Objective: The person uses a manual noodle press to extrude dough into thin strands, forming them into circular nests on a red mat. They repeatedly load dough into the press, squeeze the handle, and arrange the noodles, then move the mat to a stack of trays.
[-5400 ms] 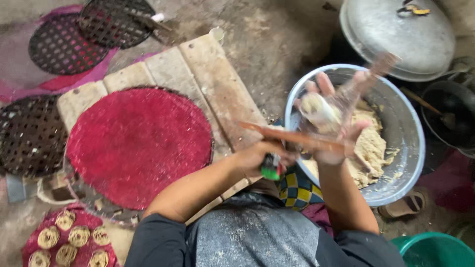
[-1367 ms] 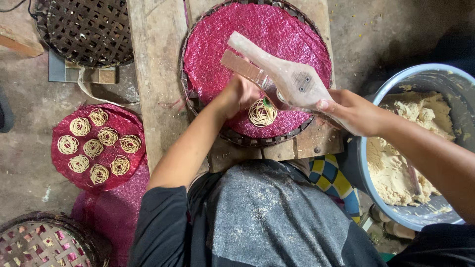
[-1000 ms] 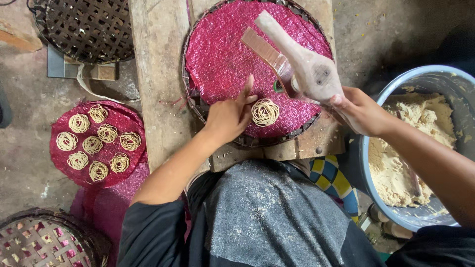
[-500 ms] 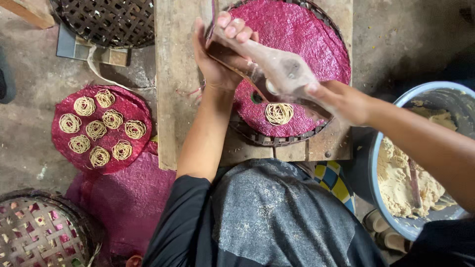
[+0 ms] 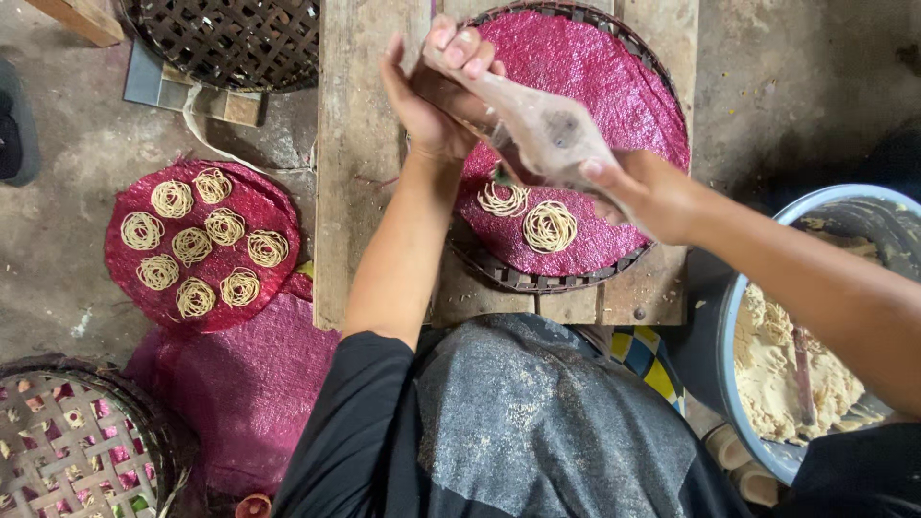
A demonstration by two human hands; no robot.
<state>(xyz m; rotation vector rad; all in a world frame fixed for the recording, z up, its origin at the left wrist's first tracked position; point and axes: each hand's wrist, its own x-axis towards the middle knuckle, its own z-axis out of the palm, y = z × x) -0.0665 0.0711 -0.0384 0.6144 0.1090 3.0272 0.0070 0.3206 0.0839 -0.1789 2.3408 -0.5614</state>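
1. The left hand (image 5: 436, 91) is closed around the far end of a long wooden, dough-smeared press tool (image 5: 537, 120), its fingers curled over the top of it.
2. The right hand (image 5: 643, 192) grips the near end of the same tool, fingers wrapped around it, so the tool slants between both hands above the tray.
3. Below the tool sits a round woven tray covered with a magenta mesh sheet (image 5: 614, 67), resting on a worn wooden plank table (image 5: 369, 144).
4. 2 pale coiled noodle nests lie on the near part of that sheet: 1 finished coil (image 5: 549, 226) and, just beside it on the left, another coil (image 5: 502, 199) directly under the tool's underside.
5. To the left, on the ground, a second round magenta mat (image 5: 264, 206) carries 7 more noodle coils (image 5: 193, 245), set close together but mostly apart.
6. A larger piece of magenta mesh (image 5: 240, 384) lies near that mat, partly under it.
7. A dark woven basket tray (image 5: 230, 38) sits at the top left, and another woven basket (image 5: 67, 451) shows at the bottom left corner.
8. At the right edge, a pale blue round basin (image 5: 734, 317) holds beige dough (image 5: 767, 364), with a stick-like tool (image 5: 801, 369) resting in it.
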